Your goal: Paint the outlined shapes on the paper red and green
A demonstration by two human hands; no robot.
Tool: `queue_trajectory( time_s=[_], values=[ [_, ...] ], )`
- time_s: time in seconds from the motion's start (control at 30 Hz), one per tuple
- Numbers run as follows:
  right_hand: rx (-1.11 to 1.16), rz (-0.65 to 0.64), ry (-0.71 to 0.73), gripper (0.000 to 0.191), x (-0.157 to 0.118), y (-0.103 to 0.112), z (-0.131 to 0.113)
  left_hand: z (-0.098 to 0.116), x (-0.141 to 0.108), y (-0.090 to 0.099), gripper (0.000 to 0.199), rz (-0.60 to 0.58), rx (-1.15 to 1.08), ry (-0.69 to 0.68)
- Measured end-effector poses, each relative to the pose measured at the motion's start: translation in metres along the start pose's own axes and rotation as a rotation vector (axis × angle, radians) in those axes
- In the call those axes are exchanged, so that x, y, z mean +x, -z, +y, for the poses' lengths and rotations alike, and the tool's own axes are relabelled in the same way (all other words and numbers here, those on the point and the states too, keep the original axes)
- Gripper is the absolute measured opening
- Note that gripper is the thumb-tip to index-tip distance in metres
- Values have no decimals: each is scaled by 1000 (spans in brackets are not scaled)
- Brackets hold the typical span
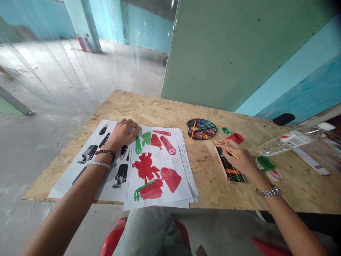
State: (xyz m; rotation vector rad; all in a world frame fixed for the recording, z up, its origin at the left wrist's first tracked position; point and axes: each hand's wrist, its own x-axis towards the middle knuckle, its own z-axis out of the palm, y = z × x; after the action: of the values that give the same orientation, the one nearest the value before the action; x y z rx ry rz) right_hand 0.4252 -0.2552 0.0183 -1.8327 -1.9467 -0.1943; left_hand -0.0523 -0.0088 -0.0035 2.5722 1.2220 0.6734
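My left hand (123,132) lies palm down at the top of the papers, its fingers loosely bent and holding nothing. Under that arm is a sheet with black printed shapes (121,174). Beside it, a white sheet (167,193) shows shapes painted red and green and one unpainted outline. My right hand (236,153) pinches a thin yellow paintbrush (232,153), whose tip is at the lower right edge of the dark paint palette (201,124). An orange brush (193,130) rests across the palette. Partly beneath my right hand lies a phone (228,169) with a lit screen.
Right of the palette are a red paint pot (236,138), a green lid (226,131) and a green pot (265,163). A clear plastic bottle (290,140) lies farther right. The wooden table (149,110) has its near edge above my knees.
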Motion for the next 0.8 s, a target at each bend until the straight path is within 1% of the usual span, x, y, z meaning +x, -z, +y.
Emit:
queue_trajectory(
  time_s=[0.2, 0.4, 0.5, 0.67, 0.8],
  values=[
    [-20, -1, -7, 34, 0, 1, 4, -1, 0, -2, 39, 11, -2, 4],
    [-51, -43, 0, 35, -2, 2, 8, 0, 0, -3, 38, 18, -2, 1],
    [-49, -39, 7, 34, -4, 2, 11, 0, 0, -3, 40, 25, -3, -2],
    [-19, -31, -4, 32, -5, 5, 13, 0, 0, -3, 39, 26, 5, 4],
    [65, -2, -39, 27, -4, 11, 8, 0, 1, -3, 40, 20, 2, 3]
  ],
)
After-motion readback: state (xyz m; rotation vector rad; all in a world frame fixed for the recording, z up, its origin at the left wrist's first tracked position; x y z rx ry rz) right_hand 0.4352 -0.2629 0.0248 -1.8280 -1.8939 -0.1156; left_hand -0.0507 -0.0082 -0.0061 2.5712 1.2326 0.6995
